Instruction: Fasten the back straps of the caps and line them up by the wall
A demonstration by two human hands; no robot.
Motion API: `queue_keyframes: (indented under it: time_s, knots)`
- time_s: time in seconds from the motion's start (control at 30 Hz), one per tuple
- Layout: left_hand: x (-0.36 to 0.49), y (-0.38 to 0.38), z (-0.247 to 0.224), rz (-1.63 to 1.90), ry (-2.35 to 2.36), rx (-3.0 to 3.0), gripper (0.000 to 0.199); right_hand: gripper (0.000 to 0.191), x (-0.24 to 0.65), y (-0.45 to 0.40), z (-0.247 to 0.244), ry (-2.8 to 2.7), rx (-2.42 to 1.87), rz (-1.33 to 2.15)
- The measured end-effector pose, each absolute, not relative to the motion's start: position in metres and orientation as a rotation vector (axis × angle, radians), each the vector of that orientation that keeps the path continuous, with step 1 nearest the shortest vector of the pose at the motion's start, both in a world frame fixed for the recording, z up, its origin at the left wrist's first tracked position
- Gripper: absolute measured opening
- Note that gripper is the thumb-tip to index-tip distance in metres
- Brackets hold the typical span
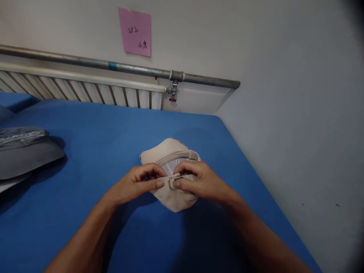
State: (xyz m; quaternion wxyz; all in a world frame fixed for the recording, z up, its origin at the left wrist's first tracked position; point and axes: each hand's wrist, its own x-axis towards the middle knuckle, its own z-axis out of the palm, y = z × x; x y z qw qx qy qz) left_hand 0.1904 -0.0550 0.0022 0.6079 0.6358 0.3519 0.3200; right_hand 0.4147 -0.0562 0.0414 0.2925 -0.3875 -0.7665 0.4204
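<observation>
A blue counter (96, 125) stands before a pale wall (199, 34), which bears one pink paper note (136, 32), one long metal pipe (142, 70) and one white radiator (93, 89). One beige baseball cap (174, 201) is in front of me at the counter's middle, brim pointing away. With thumb and fingers, my left hand (145, 180) pinches its back strap (166, 181); my right hand (201, 180) pinches it too, beside one metal buckle (171, 184). At left I see one gray cap (28, 157), a pale edge beneath it.
</observation>
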Motion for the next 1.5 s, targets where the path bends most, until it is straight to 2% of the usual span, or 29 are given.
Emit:
queue_keyframes:
  time_s: [0.27,0.4,0.57,0.73,0.83,0.93,1.07,1.2,1.37,1.5]
  knots:
    - [0.194,-0.059,0.007,0.647,0.795,1.845,0.018,0.003,0.428,-0.076,0.027,-2.084,-0.969,0.715]
    - [0.201,-0.063,0.004,0.865,0.891,2.083,0.006,0.011,0.437,-0.089,0.019,-2.117,-0.845,0.483]
    - [0.205,-0.062,-0.002,1.182,0.930,2.354,0.015,0.013,0.435,-0.098,0.020,-2.278,-0.785,0.228]
    - [0.203,-0.059,-0.003,1.129,0.808,2.536,0.029,0.012,0.428,-0.102,0.019,-2.260,-0.788,0.117]
    - [0.202,-0.059,-0.005,1.041,0.734,2.586,0.022,0.014,0.426,-0.103,0.019,-2.214,-0.805,0.107]
    - [0.202,-0.062,-0.003,0.907,0.751,2.489,0.012,0.015,0.427,-0.102,0.019,-2.207,-0.838,0.148]
    - [0.200,-0.068,0.009,0.635,0.776,2.140,0.027,0.011,0.427,-0.100,0.019,-2.289,-0.826,0.244]
    - [0.197,-0.069,0.018,0.586,0.705,1.882,0.016,0.012,0.424,-0.099,0.017,-2.390,-0.754,0.212]
    - [0.197,-0.068,0.014,0.370,0.751,1.621,0.020,0.013,0.421,-0.099,0.012,-2.413,-0.691,0.167]
    - [0.201,-0.067,0.013,0.355,0.721,1.480,0.019,0.012,0.421,-0.098,0.010,-2.411,-0.679,0.169]
